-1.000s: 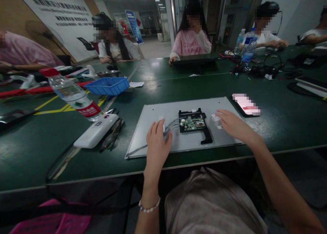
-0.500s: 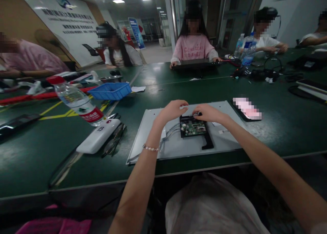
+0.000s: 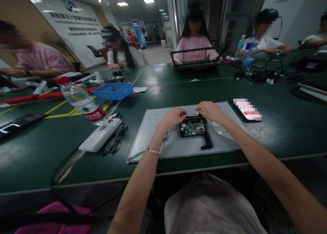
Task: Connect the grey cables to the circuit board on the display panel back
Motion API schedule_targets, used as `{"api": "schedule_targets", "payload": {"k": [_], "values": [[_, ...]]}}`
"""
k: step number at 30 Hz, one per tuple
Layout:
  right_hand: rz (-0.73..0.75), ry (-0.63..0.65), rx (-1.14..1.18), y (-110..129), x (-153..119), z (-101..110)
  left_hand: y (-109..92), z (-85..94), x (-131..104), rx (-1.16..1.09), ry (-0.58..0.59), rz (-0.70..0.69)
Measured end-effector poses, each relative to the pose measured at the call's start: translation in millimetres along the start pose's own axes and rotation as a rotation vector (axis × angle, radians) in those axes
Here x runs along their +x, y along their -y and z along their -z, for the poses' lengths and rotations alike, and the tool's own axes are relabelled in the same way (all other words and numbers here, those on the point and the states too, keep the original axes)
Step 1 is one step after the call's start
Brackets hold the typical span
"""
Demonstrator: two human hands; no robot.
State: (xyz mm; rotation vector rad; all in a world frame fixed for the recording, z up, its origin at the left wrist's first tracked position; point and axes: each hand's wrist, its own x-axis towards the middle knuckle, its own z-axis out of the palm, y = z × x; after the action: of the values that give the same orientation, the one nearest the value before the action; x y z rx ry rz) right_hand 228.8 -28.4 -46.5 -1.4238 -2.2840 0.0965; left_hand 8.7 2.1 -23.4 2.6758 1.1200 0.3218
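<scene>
A grey flat panel (image 3: 153, 131) lies in front of me, and on it sits a black plastic bracket (image 3: 208, 140) with a foot reaching toward me. Inside the bracket is a green circuit board (image 3: 192, 127). My left hand (image 3: 174, 117) has its fingers curled closed at the bracket's back left corner. At the back right edge, my right hand (image 3: 208, 110) is closed in a pinch; whatever its fingertips hold is too small to make out. Thin grey cables (image 3: 171, 132) run from the board's left side beneath my left wrist.
Left of the panel lie a white power bank (image 3: 100, 135), eyeglasses (image 3: 114, 140) and a tilted water bottle (image 3: 84, 103). Behind them stands a blue tray (image 3: 112, 92). A phone (image 3: 246, 109) lies to the right. Several people sit around the green table (image 3: 163, 91).
My left hand has come down and its fingers have closed at the bracket's back left corner. My right hand has lifted slightly. Across the table, a person has raised a black frame.
</scene>
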Motion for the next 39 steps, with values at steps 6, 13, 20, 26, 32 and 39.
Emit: {"api": "schedule_targets", "payload": {"k": [6,13,20,26,32,39], "values": [[-0.083,-0.022,-0.127,-8.6,-3.9,9.7,5.9,1.0,-1.2,0.017,-0.041,0.027],[-0.084,0.124,-0.099,-21.2,-8.3,8.5,9.3,4.3,-2.4,0.014,-0.031,0.044],[-0.032,0.126,-0.082,-35.7,-10.1,14.2,10.8,12.9,-7.0,-0.024,0.001,0.06],[-0.026,0.18,-0.082,-34.7,-9.8,12.8,10.5,26.0,-23.2,-0.092,0.291,-0.093],[-0.059,0.134,-0.151,-26.4,-8.3,9.6,8.5,26.7,-28.3,-0.124,0.454,-0.049],[-0.104,0.095,-0.196,-20.7,-8.9,11.4,5.8,26.1,-28.5,-0.133,0.438,-0.001]]}}
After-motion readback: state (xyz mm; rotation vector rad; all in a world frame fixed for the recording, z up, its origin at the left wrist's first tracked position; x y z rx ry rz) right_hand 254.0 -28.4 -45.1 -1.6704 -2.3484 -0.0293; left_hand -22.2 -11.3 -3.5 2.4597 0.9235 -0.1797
